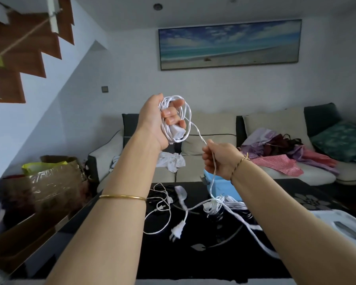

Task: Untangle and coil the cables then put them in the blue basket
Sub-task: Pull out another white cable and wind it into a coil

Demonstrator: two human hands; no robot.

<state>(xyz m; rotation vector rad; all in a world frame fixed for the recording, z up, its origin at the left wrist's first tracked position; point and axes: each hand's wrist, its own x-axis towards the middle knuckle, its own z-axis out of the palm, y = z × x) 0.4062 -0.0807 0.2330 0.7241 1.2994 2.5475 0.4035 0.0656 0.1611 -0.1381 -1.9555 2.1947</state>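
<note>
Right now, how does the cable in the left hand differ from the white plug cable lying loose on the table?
The held cable is wound into tight loops; the plug cable sprawls uncoiled. The held cable is up in the air, gripped by the left hand, with one strand running to the right hand; the plug cable lies untouched on the dark table. Both are white.

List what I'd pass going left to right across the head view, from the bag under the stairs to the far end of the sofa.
Brown bag → left hand gripping a coil of white cable → right hand pinching that cable's loose run → pile of clothes → teal cushion.
</note>
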